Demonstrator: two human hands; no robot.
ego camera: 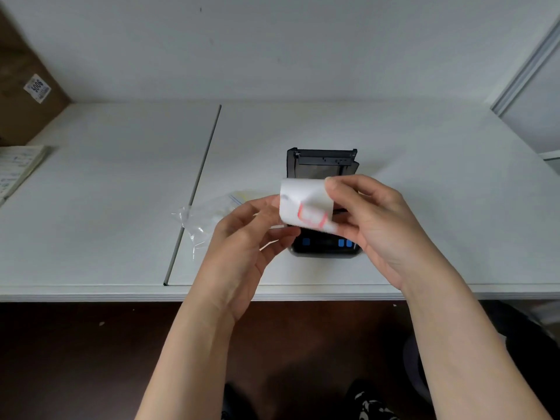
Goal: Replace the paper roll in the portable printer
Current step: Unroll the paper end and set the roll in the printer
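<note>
A black portable printer [322, 165] stands on the white table [121, 207] with its lid raised toward the back; blue buttons show on its front. Above it I hold a white paper roll [304, 204] with a red-marked sticker on its outer wrap. My left hand [251, 237] grips the roll's left end. My right hand [372, 213] pinches the roll's upper right edge between thumb and fingers. The roll hides the printer's paper bay.
A clear plastic bag [206, 216] lies on the table just left of my left hand. A stack of papers [18, 168] and a cardboard box [27, 86] sit at the far left. A seam [197, 189] splits the tabletop.
</note>
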